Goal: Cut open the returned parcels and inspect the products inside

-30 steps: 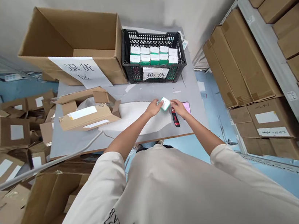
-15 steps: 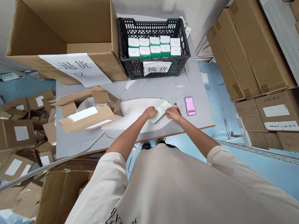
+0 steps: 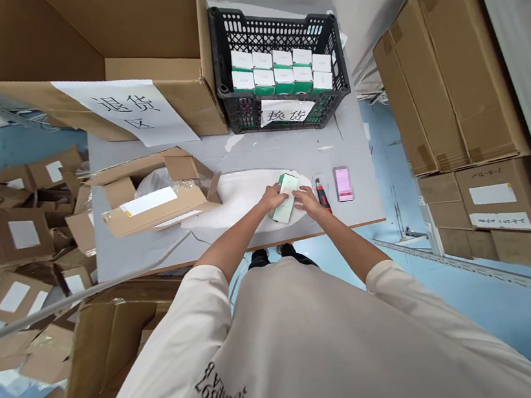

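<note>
Both my hands hold a small white and green carton over a white sheet near the front edge of the grey table. My left hand grips its left side and my right hand its right side, fingers closed on it. A red and black utility knife lies just right of my right hand, and a pink phone lies beyond it.
A black crate with several white and green cartons stands at the table's back, a big open cardboard box with a paper sign to its left. An opened flat shipping box lies left. Brown boxes fill shelves on the right; flattened boxes litter the floor left.
The carton has been turned in my hands and brought lower toward the table's front edge. The knife, earlier partly hidden by my right hand, now shows beside it.
</note>
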Tool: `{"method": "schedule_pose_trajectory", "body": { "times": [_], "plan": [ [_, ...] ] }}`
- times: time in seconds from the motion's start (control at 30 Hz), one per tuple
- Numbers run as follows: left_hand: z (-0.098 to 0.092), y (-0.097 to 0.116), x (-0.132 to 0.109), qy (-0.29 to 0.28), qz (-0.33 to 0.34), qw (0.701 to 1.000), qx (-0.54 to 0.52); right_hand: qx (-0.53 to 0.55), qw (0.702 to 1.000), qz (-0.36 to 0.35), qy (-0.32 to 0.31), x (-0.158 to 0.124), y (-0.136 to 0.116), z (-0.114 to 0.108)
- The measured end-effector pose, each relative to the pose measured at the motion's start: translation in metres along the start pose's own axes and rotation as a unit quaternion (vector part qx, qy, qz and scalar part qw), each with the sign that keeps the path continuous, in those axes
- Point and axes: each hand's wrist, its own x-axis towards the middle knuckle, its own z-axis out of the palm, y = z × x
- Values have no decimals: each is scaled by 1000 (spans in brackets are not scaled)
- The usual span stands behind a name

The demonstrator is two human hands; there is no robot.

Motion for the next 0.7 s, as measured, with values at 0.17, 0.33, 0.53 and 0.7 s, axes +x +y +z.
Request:
{"method": "schedule_pose_trajectory", "body": {
  "times": [0.17, 0.33, 0.53, 0.7],
  "plan": [
    [-10, -3, -8, 27, -24, 998, -42, -55, 996, -57, -51, -1, -10, 17],
    [-30, -1, -5, 67, 72, 985, -144, -65, 985, -141, -74, 3, -34, 28],
    [-54, -2, -8, 68, 78, 968, -230, -92, 967, -223, -83, 6, -52, 24],
    [-61, -4, -18, 114, 133, 981, -84, -222, 924, -310, -42, 5, -48, 16]
  ]
}}
